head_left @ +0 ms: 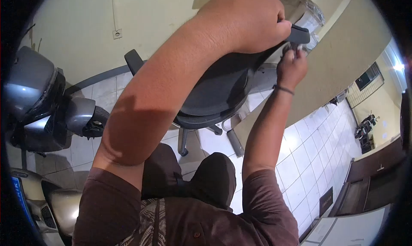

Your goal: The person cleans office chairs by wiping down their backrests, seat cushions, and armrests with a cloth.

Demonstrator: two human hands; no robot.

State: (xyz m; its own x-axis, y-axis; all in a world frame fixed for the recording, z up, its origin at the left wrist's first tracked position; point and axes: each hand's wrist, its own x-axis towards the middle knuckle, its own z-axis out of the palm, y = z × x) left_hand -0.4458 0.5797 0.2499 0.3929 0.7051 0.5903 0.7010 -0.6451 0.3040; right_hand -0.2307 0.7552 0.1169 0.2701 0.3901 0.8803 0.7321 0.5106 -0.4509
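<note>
A black office chair (pixel 214 89) stands in front of me, its seat partly hidden behind my left forearm. My left hand (pixel 257 21) reaches across to the right and is closed on the chair's armrest (pixel 300 35), whose end sticks out past my fingers. Just below that armrest, my right hand (pixel 293 68) is closed, thumb and fingers pinched together near its underside. Something small, partly pale, shows at those fingertips, but I cannot make out what it is. The chair's other armrest (pixel 134 61) points up at the left.
A grey motor scooter (pixel 32 87) stands at the left, with another scooter (pixel 64 203) at the lower left. To the right of the chair is a beige panel or tabletop (pixel 343 57). A motorcycle (pixel 365 128) is parked farther off on the white tiled floor (pixel 317 147).
</note>
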